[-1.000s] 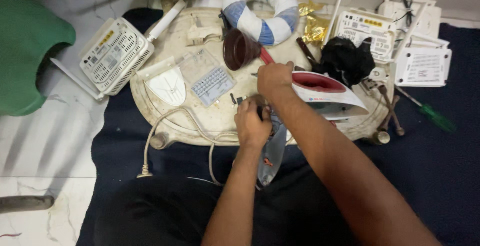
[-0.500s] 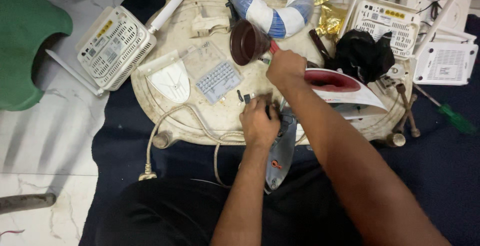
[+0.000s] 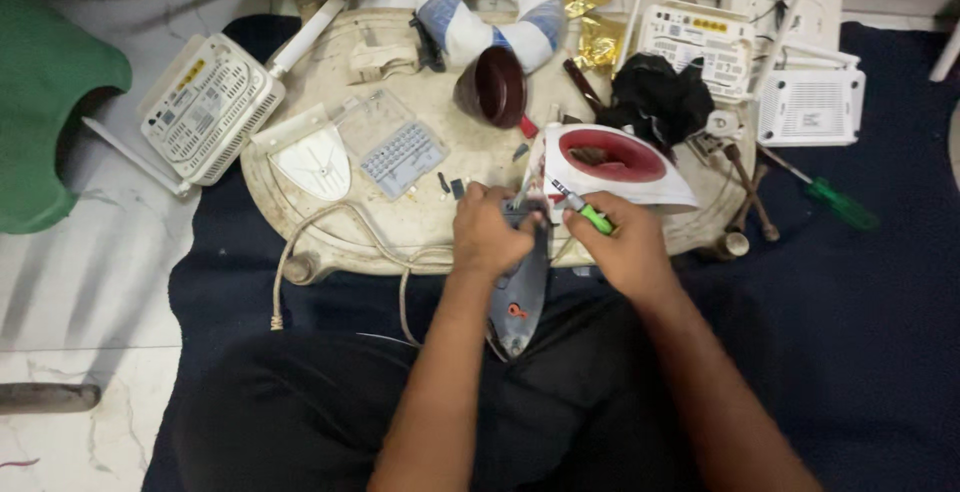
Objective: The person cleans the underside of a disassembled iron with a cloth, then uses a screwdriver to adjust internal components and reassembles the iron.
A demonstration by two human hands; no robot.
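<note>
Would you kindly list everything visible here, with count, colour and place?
Iron soleplate: one, grey, at the tray's near edge.
Screwdriver: one, green-handled, in the right hand.
Iron shell: one, white and red, on the tray.
Tray: one, cream, centre.
Routers: several, white, around the tray.
Second screwdriver: one, green, on the dark mat, right.
Cup: one, brown, on the tray.
Left hand: on the soleplate.
Right hand: gripping the screwdriver.

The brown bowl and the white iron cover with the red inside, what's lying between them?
In the head view, a small red piece lies on the pale tray between the brown bowl and the iron cover. What it is, I can't tell.
</note>
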